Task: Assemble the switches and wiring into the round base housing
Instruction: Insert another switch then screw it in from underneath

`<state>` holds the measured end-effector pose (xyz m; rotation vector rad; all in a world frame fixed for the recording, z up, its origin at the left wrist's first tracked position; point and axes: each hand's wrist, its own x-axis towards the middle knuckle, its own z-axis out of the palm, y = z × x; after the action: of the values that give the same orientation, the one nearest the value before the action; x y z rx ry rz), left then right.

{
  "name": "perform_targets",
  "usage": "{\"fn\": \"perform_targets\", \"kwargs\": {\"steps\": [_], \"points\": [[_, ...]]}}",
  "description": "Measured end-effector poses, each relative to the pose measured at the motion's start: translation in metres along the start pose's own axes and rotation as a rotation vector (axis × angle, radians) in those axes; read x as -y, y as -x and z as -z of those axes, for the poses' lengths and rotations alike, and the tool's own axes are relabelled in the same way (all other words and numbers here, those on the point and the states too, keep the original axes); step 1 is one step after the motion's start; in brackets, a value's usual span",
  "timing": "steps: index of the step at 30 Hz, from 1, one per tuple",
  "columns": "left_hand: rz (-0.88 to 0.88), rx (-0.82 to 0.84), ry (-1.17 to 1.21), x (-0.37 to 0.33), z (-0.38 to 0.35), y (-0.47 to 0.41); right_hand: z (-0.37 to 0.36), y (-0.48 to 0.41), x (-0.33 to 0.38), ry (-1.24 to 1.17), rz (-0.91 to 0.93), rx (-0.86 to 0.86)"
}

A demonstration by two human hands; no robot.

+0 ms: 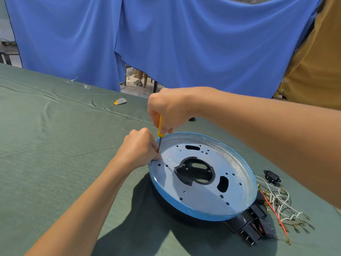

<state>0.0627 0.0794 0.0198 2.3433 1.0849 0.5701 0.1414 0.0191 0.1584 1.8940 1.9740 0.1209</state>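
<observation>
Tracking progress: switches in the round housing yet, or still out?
Out. The black switches lie on the green cloth at the housing's near right rim, loose wires beside them.

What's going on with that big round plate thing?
A person is working a yellow-handled screwdriver at the left edge of the round base housing. The right hand grips the handle from above; the left hand pinches the shaft near its tip. The black switches and loose wires lie on the table beside the housing, not yet fitted.
</observation>
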Motion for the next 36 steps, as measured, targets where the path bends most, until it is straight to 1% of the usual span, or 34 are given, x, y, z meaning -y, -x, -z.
{"fn": "perform_targets", "kwargs": {"steps": [2,3,7,9,10,13,16,19,21,25,27,29,31,33,35,36], "points": [[-0.005,-0.001,-0.001,0.000,0.000,0.000,-0.003,-0.001,0.000,0.036,0.033,-0.123],[-0.009,-0.002,-0.004,0.000,0.000,0.000,-0.004,-0.002,0.001,0.046,0.032,-0.134],[-0.029,0.002,-0.014,0.001,0.000,0.001,-0.009,-0.012,0.003,-0.062,-0.087,-0.052],[-0.036,0.005,0.003,0.001,0.001,0.002,-0.009,-0.017,0.002,-0.234,-0.165,-0.062],[-0.040,0.001,0.023,0.002,0.001,0.003,-0.008,-0.019,0.002,-0.285,-0.187,-0.040],[-0.043,-0.052,0.125,0.002,0.001,0.004,-0.006,-0.022,0.004,-0.309,-0.243,0.075],[-0.040,-0.052,0.184,0.002,0.000,0.002,-0.005,-0.018,0.001,-0.389,-0.244,0.096],[-0.036,-0.017,0.207,0.005,0.001,0.000,-0.004,-0.011,-0.003,-0.412,-0.187,0.085],[-0.050,-0.002,0.211,0.007,0.001,-0.001,-0.003,-0.012,-0.004,-0.330,-0.145,0.073],[-0.079,0.028,0.198,0.007,0.000,-0.003,-0.004,-0.020,0.001,-0.217,-0.137,0.040],[-0.095,0.061,0.193,0.009,-0.001,-0.003,-0.004,-0.022,0.003,-0.250,-0.165,0.065],[-0.109,0.087,0.178,0.009,0.000,-0.001,-0.003,-0.024,0.005,-0.347,-0.240,0.130],[-0.112,0.032,0.187,0.008,0.000,0.001,-0.002,-0.028,0.008,-0.429,-0.316,0.199],[-0.079,-0.113,0.261,0.005,-0.001,0.005,-0.001,-0.030,0.008,-0.470,-0.360,0.219],[-0.072,-0.266,0.357,0.002,-0.003,0.007,-0.004,-0.029,0.004,-0.531,-0.387,0.199],[-0.080,-0.313,0.380,0.001,-0.005,0.008,-0.005,-0.027,0.002,-0.563,-0.395,0.190]]}}
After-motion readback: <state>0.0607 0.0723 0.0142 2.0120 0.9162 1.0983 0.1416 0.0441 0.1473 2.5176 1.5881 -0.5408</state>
